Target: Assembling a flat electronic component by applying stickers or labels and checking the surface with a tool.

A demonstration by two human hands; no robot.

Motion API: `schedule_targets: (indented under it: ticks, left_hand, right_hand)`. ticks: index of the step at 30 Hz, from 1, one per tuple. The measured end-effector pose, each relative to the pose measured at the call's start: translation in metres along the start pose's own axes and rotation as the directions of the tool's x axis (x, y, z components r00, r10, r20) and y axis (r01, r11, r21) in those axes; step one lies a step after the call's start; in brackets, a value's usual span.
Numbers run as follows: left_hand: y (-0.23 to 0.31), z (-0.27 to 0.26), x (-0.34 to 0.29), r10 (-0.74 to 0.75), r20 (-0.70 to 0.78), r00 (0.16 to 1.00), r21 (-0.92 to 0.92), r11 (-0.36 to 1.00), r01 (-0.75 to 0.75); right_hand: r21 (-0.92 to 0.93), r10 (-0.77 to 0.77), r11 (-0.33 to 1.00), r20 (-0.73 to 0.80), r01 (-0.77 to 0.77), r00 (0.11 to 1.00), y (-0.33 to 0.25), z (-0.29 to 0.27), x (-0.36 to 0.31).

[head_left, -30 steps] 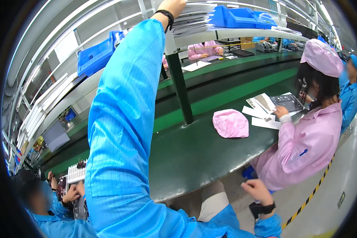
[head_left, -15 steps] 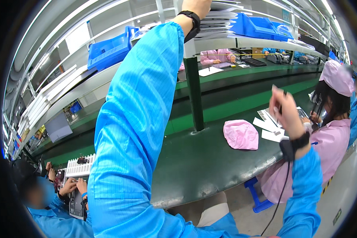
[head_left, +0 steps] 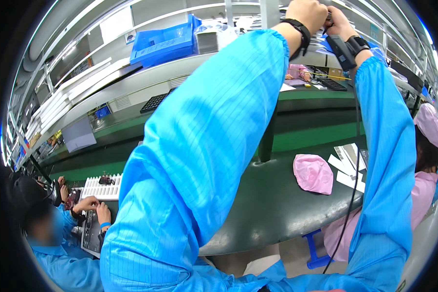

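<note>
Both my arms, in blue sleeves, reach up to the shelf at the upper right. My left hand (head_left: 307, 15) is closed, its knuckles folded and the fingertips turned away from view. Right beside it, my right hand (head_left: 341, 23) has curled fingers. Something small and dark shows between the two hands, but I cannot make out what it is. Black bands circle both wrists, and a small black box (head_left: 341, 52) with a cable sits at the right one. Behind the hands lie stacked pale sheets, mostly hidden.
Below is a dark green bench (head_left: 258, 209) with a pink cap (head_left: 313, 173) and white printed sheets (head_left: 346, 165). A blue bin (head_left: 163, 45) stands on the shelf. Co-workers sit left and right; the left one handles a dark panel (head_left: 90, 232) beside a white slotted rack (head_left: 102, 187).
My right hand has risen from above the bench to the shelf, beside my left hand. The view has shifted, so the bench and bin appear differently placed.
</note>
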State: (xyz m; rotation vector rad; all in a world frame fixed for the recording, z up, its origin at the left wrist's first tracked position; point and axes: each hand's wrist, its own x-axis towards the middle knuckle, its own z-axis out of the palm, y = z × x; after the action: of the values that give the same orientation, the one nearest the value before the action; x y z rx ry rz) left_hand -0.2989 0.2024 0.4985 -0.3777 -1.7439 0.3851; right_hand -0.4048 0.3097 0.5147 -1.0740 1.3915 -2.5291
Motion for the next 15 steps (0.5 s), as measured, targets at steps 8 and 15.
schedule_targets:
  ticks: [8,15]
  left_hand:
    - [0.041,0.04,-0.071,-0.404,0.708,0.58,-0.655,-0.683,0.324]
    - [-0.014,0.086,-0.005,-0.238,0.423,0.874,-0.181,-0.968,-0.176]
  right_hand:
    - [-0.032,0.015,0.999,-0.008,-0.015,1.0,-0.028,-0.013,-0.028]
    - [0.016,-0.003,1.0,-0.051,0.004,0.999,-0.071,-0.019,-0.098]
